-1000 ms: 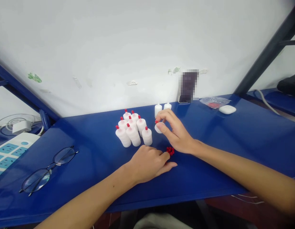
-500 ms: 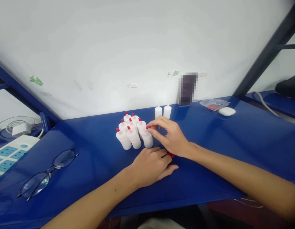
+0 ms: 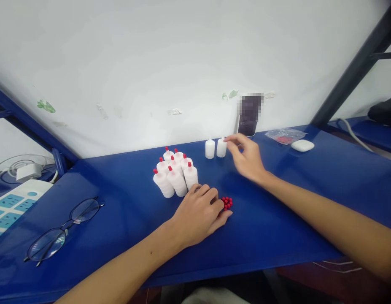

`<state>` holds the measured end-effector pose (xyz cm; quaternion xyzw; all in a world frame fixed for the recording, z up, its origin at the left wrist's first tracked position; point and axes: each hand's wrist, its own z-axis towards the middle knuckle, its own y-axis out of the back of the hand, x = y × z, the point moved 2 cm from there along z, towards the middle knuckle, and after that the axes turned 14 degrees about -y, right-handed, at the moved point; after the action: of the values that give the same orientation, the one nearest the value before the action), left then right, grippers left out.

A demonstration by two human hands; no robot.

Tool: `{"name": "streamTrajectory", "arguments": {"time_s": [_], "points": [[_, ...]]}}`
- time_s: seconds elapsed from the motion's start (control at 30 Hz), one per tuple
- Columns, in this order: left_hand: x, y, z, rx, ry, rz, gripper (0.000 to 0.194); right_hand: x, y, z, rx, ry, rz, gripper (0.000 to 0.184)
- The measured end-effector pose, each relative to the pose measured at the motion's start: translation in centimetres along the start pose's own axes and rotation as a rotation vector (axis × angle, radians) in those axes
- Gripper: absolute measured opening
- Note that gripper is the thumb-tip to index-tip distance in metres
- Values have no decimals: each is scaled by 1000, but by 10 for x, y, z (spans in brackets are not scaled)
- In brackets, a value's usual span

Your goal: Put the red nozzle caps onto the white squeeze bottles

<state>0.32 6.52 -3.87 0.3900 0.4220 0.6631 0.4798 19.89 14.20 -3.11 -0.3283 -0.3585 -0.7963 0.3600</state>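
Note:
My left hand (image 3: pixel 201 213) rests on the blue table with its fingers loosely bent and the thumb apart. Beside its index finger and thumb is a small cluster of red caps (image 3: pixel 227 203). Just beyond its knuckles stands a tight group of white squeeze bottles (image 3: pixel 176 180) with red caps on their nozzles; the hand hides the base of the nearest one. My right hand (image 3: pixel 246 155) has thumb and index fingertips at the top of an uncapped white bottle (image 3: pixel 221 149), seemingly pinching it. Another uncapped bottle (image 3: pixel 209 149) is upright to its left.
A dark phone (image 3: pixel 247 122), partly pixelated, leans on the wall. At the right back lie a clear plastic bag (image 3: pixel 285 136) with red pieces and a white rounded case (image 3: pixel 303 145). Eyeglasses (image 3: pixel 64 228) and a power strip (image 3: pixel 16 202) are at left.
My right hand has left the red cap on the nearest grouped bottle and moved back and right to an uncapped bottle. The red cap cluster is now exposed. My left hand has barely moved.

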Motion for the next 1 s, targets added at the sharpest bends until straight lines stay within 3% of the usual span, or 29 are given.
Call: {"name": "streamTrajectory", "arguments": {"time_s": [0.1,0.23,0.3,0.43,0.57,0.7,0.87,1.0], "points": [[0,-1,0,15,33,8,36,-25,2,16,-57,-127,0,30],[1,-3,0,57,77,-28,35,-37,-3,24,123,-300,24,63],[2,-4,0,94,101,-62,35,-37,-5,24,203,-353,57,70],[2,-3,0,152,138,-120,39,-38,-9,24,213,-449,216,41],[1,-2,2,195,153,-132,43,-36,-14,23,218,-435,348,32],[1,-1,7,221,224,-151,49,-31,-17,17,208,-395,333,18],[2,-4,16,272,323,-149,53,-19,-19,5,230,-365,300,19],[3,-7,18,305,282,-103,47,-6,-17,-4,244,-347,306,25]]}}
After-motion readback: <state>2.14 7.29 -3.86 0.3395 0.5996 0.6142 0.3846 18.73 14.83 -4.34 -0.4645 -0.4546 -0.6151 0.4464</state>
